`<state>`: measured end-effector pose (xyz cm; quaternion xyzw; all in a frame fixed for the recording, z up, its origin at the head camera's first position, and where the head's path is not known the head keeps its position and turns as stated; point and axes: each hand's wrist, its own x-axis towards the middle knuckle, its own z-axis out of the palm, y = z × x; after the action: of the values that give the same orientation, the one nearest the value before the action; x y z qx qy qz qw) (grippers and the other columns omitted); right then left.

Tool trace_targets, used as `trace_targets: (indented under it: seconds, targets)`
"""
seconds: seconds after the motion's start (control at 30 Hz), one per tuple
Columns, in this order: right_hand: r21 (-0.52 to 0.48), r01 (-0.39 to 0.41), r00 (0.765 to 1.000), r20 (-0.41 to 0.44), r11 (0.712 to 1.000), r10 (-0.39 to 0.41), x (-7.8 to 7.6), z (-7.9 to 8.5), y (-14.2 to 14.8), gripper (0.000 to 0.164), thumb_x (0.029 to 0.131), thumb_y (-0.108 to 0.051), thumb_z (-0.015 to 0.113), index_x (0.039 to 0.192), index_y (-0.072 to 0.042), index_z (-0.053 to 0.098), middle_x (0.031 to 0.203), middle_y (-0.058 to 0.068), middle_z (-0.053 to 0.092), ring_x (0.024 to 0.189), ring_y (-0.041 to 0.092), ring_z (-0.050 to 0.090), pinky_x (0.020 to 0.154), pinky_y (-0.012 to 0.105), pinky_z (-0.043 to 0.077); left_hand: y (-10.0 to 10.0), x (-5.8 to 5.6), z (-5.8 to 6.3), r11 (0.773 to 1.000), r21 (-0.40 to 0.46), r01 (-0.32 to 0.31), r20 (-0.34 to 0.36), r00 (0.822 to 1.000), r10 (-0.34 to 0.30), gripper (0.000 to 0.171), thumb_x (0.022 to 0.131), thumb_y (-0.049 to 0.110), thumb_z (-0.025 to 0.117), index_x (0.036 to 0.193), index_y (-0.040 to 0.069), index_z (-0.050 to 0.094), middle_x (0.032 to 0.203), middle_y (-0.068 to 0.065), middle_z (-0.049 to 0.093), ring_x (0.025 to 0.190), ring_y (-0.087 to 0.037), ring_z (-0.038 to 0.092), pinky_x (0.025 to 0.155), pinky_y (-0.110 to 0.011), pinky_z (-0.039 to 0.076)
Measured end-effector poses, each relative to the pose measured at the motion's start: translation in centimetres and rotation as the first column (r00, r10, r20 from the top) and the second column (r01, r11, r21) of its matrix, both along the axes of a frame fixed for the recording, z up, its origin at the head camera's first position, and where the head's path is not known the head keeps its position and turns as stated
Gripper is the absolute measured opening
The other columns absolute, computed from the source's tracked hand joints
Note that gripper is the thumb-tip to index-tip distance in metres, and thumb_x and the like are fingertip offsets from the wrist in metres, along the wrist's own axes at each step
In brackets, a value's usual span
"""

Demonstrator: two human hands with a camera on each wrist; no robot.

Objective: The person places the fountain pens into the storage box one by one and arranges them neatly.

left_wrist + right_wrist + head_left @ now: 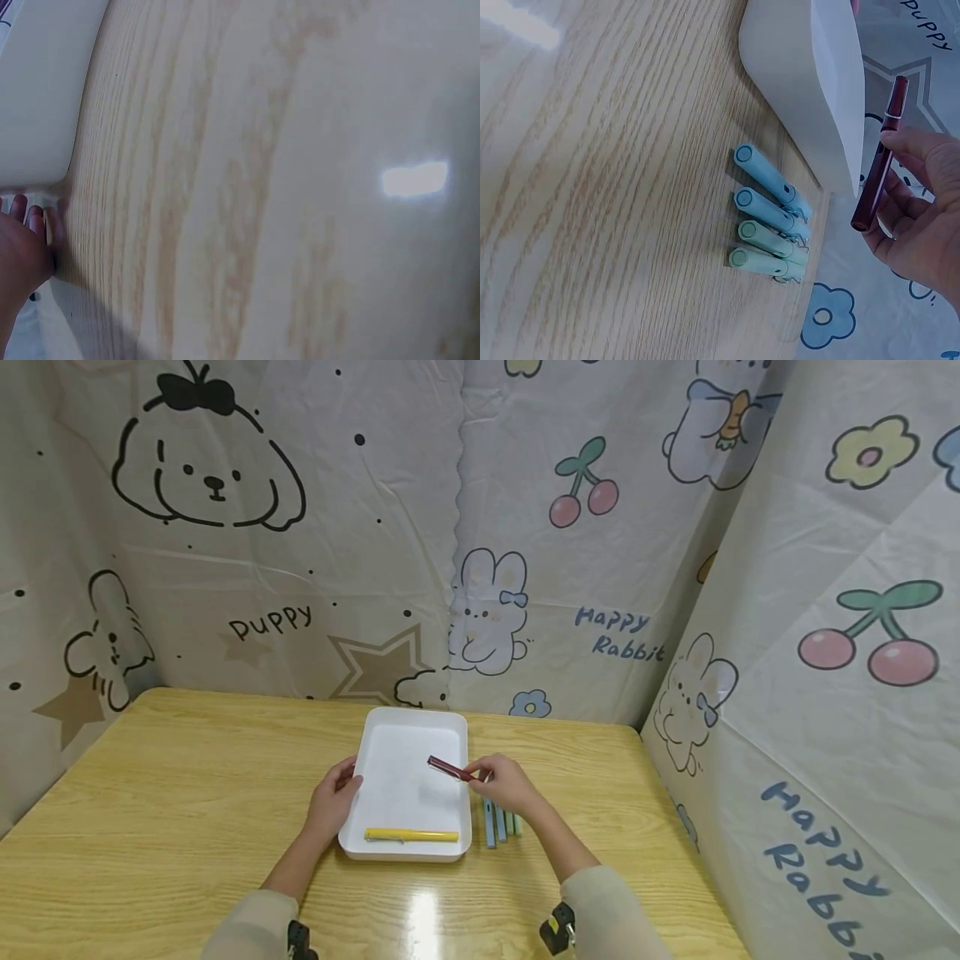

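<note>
**Glossy dark red pen [448,767] being held over a shallow white rectangular tray [390,752]**

The white tray is sitting on the table [225,768], a pale yellow wood-grain surface, and is holding one slim yellow pen [411,836], which is lying crosswise at its near end. The right hand [504,783] is pinching the dark red pen between thumb and fingers, keeping it raised above the tray's right side. The left hand [333,802] is touching the tray's left edge, its fingers partly bent; whether it is actually gripping the wall, I cannot tell.

Just right of the tray, two light blue capped pens [763,169] and two pale green capped pens [761,236] are lying side by side on the wood. Light is reflecting near the table's front. Beyond, white printed cloth [337,535] is hanging around the table, showing puppies, rabbits, cherries and "Happy Rabbit" lettering.
</note>
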<state>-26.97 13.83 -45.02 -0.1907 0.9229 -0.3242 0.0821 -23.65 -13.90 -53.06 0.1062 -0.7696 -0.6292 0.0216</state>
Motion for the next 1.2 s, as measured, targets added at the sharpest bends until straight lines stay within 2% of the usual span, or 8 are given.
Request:
trace_targets:
  seconds: [0.4, 1.2]
  targets:
    - [0.009, -0.067, 0.997, 0.031, 0.998, 0.067, 0.3, 0.3, -1.0, 0.018, 0.087, -0.013, 0.063, 0.103, -0.011, 0.071, 0.078, 0.002, 0.06, 0.068, 0.012, 0.048, 0.055, 0.021, 0.041, 0.1, 0.0, -0.4, 1.0, -0.015, -0.014, 0.007, 1.0, 0.014, 0.046, 0.099, 0.019, 0.043, 0.143, 0.009, 0.035, 0.139, -0.018, 0.043, 0.123, -0.029, 0.041, 0.105, -0.044, 0.034]
    - [0.04, -0.187, 0.982, 0.047, 0.982, 0.185, 0.6, 0.0, -3.1, 0.017, 0.086, -0.011, 0.064, 0.101, -0.01, 0.071, 0.074, 0.0, 0.06, 0.063, 0.008, 0.046, 0.051, 0.018, 0.039, 0.0, -0.2, -0.3, 1.0, -0.009, -0.016, -0.002, 1.0, 0.016, 0.045, 0.099, 0.018, 0.043, 0.142, 0.009, 0.037, 0.139, -0.018, 0.043, 0.122, -0.029, 0.042, 0.105, -0.044, 0.035]
